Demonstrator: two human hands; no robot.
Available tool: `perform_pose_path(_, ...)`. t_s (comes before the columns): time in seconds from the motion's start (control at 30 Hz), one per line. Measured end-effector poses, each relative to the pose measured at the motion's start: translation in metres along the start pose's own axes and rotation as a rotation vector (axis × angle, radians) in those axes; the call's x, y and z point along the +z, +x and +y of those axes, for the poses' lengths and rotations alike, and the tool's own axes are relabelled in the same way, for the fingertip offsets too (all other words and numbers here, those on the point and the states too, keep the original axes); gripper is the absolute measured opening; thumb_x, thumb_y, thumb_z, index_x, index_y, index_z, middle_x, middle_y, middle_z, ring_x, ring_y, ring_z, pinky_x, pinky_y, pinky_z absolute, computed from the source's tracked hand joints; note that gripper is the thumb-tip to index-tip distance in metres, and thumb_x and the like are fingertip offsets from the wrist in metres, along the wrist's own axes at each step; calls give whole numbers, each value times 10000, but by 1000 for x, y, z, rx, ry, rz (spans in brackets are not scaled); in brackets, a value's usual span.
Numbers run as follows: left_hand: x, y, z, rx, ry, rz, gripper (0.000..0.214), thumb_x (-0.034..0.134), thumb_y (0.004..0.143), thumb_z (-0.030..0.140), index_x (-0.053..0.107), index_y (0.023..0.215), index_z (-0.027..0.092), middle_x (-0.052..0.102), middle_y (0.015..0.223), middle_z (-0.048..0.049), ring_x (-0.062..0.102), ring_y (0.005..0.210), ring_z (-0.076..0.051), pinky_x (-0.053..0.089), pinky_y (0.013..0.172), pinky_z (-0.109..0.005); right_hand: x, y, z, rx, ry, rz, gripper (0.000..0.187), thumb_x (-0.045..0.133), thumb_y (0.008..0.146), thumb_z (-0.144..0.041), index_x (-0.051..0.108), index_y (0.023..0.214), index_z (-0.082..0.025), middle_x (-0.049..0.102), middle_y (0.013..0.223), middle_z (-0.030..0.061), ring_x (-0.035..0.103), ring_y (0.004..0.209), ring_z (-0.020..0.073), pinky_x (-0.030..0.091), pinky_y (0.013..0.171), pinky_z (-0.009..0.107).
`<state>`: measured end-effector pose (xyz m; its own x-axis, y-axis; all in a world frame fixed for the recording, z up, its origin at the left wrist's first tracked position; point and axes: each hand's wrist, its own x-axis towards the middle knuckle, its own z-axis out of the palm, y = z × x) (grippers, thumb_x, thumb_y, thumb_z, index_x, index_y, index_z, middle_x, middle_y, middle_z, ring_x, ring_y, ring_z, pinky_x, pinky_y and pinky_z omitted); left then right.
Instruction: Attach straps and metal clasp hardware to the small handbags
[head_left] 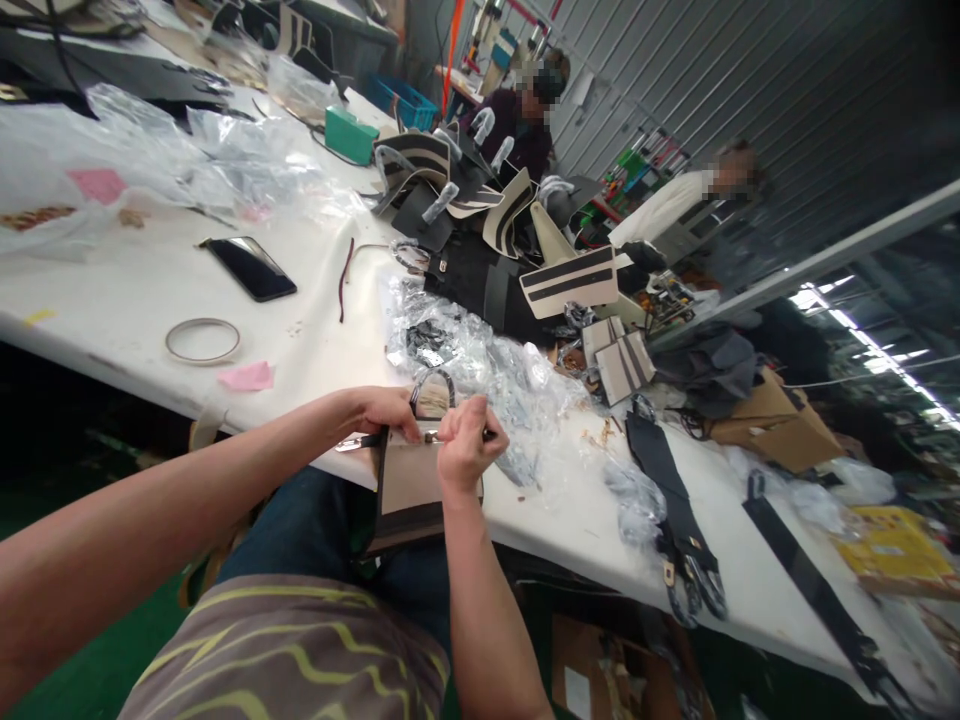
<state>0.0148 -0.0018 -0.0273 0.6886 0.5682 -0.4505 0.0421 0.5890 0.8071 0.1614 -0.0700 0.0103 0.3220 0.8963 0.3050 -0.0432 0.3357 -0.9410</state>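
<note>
A small beige handbag (411,482) with dark trim leans over the table's front edge, against my lap. My left hand (390,412) grips its top edge, near the base of the looped carrying handle (435,378). My right hand (469,445) is closed in a fist above the bag's upper right part. A dark end shows at that fist, but most of what it holds is hidden. Small shiny metal lies between the two hands, by the bag's top. A dark strap with a bright metal end (351,442) sticks out left of the bag.
Crumpled clear plastic (480,360) lies just beyond my hands. A phone (251,268), a ring of tape (202,341) and pink scraps (247,376) are at left. Bag pieces (570,282) are heaped behind; black straps (664,475) lie at right. Two people stand across the table.
</note>
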Motion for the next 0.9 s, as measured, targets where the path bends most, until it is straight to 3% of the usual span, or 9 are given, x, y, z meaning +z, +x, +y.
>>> perform_pose_path(0.13, 4, -11, 6, -13, 2, -39, 387, 960, 519, 177, 827, 880, 130, 860, 925, -133, 795, 800, -291, 671, 740, -355, -12, 14, -4, 51, 253, 133, 749, 675, 1044, -703, 254, 603, -267, 220, 521, -101, 229, 397, 75, 195, 396, 268)
perform_pose_path(0.27, 14, -15, 15, -36, 25, 0, 457, 990, 512, 270, 835, 925, 150, 859, 977, -126, 781, 861, -296, 649, 767, -361, -17, 9, -3, 19, 228, 161, 717, 718, 1037, -666, 328, 597, -255, 276, 526, -89, 286, 414, 81, 232, 414, 266)
perform_pose_path(0.33, 17, -14, 21, -3, 172, 93, 412, 979, 532, 366, 809, 844, 156, 831, 899, -103, 739, 812, -274, 606, 720, -341, -16, 6, -2, 14, 227, 166, 719, 713, 1041, -665, 330, 593, -255, 278, 527, -87, 290, 416, 82, 232, 416, 267)
perform_pose_path(0.43, 15, -17, 28, 142, 569, 326, 367, 902, 627, 503, 745, 724, 185, 736, 733, -51, 652, 724, -242, 496, 638, -315, -17, 6, 0, 35, 269, 171, 721, 699, 1057, -647, 319, 586, -255, 263, 516, -90, 275, 408, 80, 209, 411, 265)
perform_pose_path(0.53, 4, -34, 29, 254, 820, 532, 385, 817, 718, 581, 767, 769, 203, 728, 738, -54, 658, 762, -264, 482, 668, -328, -19, 9, 3, 57, 294, 152, 715, 701, 1059, -637, 320, 587, -258, 262, 508, -93, 275, 401, 81, 206, 407, 264)
perform_pose_path(0.73, -10, -75, 10, 87, 698, 373, 589, 783, 754, 657, 852, 1126, 206, 826, 1009, -99, 721, 887, -299, 532, 720, -344, -19, 7, 4, 72, 324, 133, 704, 735, 1041, -617, 342, 580, -258, 287, 496, -91, 281, 385, 78, 200, 403, 266)
perform_pose_path(0.8, -10, -75, 0, 151, 737, 492, 675, 794, 722, 653, 833, 1204, 183, 813, 1098, -134, 735, 968, -327, 569, 810, -384, -18, 7, 3, 75, 312, 125, 703, 736, 1037, -623, 344, 580, -259, 296, 493, -90, 281, 384, 78, 204, 400, 268)
perform_pose_path(0.9, -9, -67, -14, 275, 857, 635, 674, 762, 715, 654, 850, 1175, 169, 778, 1101, -154, 726, 1030, -356, 576, 937, -451, -18, 8, 1, 83, 289, 113, 710, 731, 1032, -642, 336, 581, -262, 292, 490, -92, 277, 386, 79, 208, 396, 268)
